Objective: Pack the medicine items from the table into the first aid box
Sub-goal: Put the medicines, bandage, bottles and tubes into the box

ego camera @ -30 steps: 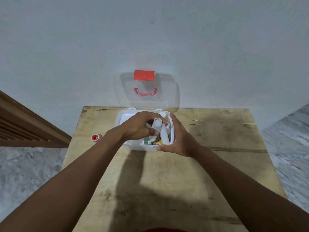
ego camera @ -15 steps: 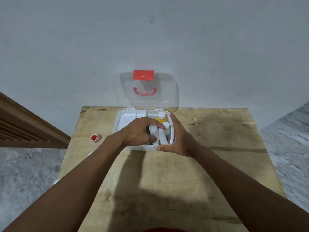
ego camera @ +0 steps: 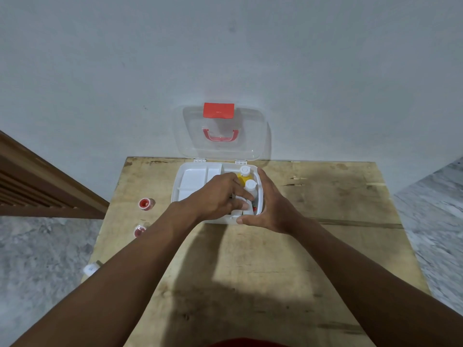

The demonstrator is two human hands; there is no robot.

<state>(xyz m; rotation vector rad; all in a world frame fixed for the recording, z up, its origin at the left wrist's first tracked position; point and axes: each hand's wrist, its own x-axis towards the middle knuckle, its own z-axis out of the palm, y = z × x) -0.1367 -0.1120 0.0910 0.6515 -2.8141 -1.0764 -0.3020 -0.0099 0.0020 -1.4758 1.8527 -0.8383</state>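
First aid box [ego camera: 178,182]: white, at the back of the wooden desk [ego camera: 325,196], right under both hands.
Lid [ego camera: 250,136]: see-through, standing open against the wall, with a red latch [ego camera: 218,110] and a red handle [ego camera: 220,136].
Inside the box: a yellow bottle [ego camera: 241,180] and a white bottle [ego camera: 250,186] stand in the right part, just past the left fingertips.
Left hand [ego camera: 215,196]: reaches into the right part of the box. Its fingers [ego camera: 246,196] are bent and close together, curled over a white item [ego camera: 244,209] and touching it.
Right hand [ego camera: 270,206]: hugs the near right corner of the box. The fingers are straight and pressed together along the right wall, and the thumb lies on the front wall.
Left edge of desk: two small red pots [ego camera: 146,204] and a small white thing [ego camera: 91,269], well apart from the box.
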